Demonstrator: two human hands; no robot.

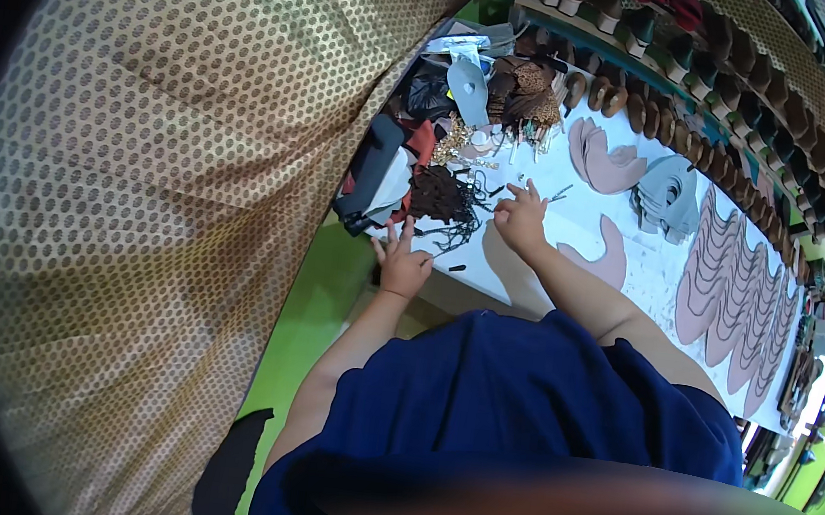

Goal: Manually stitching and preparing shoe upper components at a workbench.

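Observation:
My left hand hovers at the front edge of the white table, its fingers spread and nothing visible in them. To its right and farther in, my right hand is over the table top with fingers apart; no held thing can be made out. Between and beyond the hands lies a heap of dark brown pieces with thin black strips trailing from it. A small black piece rests by the near edge. Just past my right hand lies a thin dark slender object, too small to name.
Pink curved cut pieces lie right of my right arm, with overlapping rows farther right. Grey cutouts lie behind. Bags and scraps crowd the left end beside a patterned curtain. Shoes line the back and shelves.

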